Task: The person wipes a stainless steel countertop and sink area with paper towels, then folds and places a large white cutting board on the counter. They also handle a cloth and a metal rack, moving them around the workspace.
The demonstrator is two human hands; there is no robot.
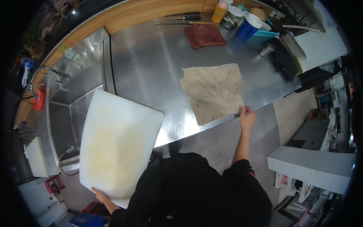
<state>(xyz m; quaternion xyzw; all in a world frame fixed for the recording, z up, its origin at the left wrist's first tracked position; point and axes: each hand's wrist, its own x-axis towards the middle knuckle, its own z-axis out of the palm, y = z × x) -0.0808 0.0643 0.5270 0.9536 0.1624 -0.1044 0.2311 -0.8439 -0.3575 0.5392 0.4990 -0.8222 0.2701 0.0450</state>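
My left hand point(101, 196) grips the near edge of a large white plastic cutting board point(119, 142), stained yellowish in its middle. The board is tilted, and its far end lies over the sink's edge and the left end of the steel table. My right hand point(247, 114) pinches the near right corner of a beige cloth point(214, 90), which is spread over the table's front edge with creases running to my fingers. Beyond it on the stainless steel worktop point(141, 65) lies a folded brown-red cloth point(208, 35).
Several knives point(184, 18) lie along the back wall. Bottles, jars and a blue tub with a white lid point(249, 27) stand at the back right, near a metal cup point(266, 50). A sink point(82, 82) with a curved faucet point(49, 68) is at the left.
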